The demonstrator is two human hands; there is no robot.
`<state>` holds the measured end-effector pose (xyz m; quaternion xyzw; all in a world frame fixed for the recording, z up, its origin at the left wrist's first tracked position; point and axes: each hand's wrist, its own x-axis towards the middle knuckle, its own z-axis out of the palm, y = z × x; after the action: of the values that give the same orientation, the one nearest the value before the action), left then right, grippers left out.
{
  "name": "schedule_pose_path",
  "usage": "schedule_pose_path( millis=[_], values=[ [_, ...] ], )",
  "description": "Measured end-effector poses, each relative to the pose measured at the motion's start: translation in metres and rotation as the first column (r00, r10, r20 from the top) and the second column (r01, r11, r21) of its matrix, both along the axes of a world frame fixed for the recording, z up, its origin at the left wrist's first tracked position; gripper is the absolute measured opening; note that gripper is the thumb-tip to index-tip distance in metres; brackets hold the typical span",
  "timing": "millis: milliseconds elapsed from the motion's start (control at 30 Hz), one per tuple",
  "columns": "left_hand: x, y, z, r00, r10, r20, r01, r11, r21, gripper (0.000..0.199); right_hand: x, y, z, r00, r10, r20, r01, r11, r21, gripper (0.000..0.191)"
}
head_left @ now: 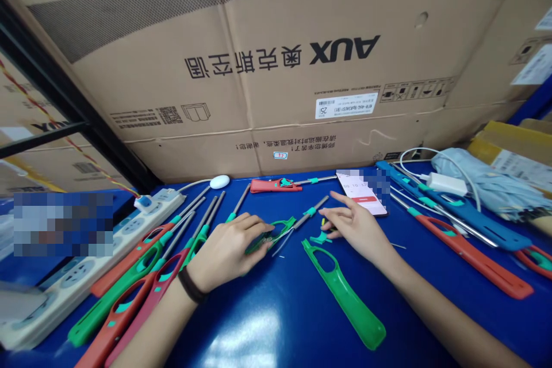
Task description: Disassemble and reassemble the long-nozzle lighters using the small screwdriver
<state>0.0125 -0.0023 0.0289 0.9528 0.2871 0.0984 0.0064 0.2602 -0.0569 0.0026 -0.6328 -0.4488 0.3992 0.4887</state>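
On the blue table my left hand (233,250), with a dark band at its wrist, is closed round an opened green long-neck lighter (282,225). Its metal tube (313,213) with a teal collar points away to the upper right, and a thin wire lies beside it. My right hand (356,224) has thumb and fingers bent together at a small teal trigger piece (321,238) and a yellow bit; exactly how they are gripped is partly hidden. Between my arms lies a loose green handle shell (345,293), apart from both hands.
Several red and green lighters (133,259) lie at left beside a white power strip (125,227). A red lighter (276,185) and a phone (362,192) are at the back. Blue (474,218) and red lighters (474,256) lie right. A large cardboard box (276,11) stands behind.
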Motion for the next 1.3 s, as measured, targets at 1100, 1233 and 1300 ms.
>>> schedule_pose_path(
  millis=[1100,1233,1300],
  values=[
    [-0.01,0.011,0.002,0.997,-0.001,0.082,-0.002,1.0,0.026,0.008,0.017,-0.016,0.015,0.482,0.311,0.819,-0.416,0.904,-0.099,0.028],
    [-0.01,0.011,0.003,0.998,0.01,0.054,-0.01,1.0,0.005,0.013,0.014,-0.013,0.013,0.463,0.305,0.832,-0.418,0.903,-0.098,0.016],
    [-0.006,0.009,0.001,0.997,0.002,0.072,-0.001,1.0,-0.018,0.015,0.013,-0.012,0.012,0.467,0.295,0.834,-0.421,0.903,-0.084,0.014]
  ],
)
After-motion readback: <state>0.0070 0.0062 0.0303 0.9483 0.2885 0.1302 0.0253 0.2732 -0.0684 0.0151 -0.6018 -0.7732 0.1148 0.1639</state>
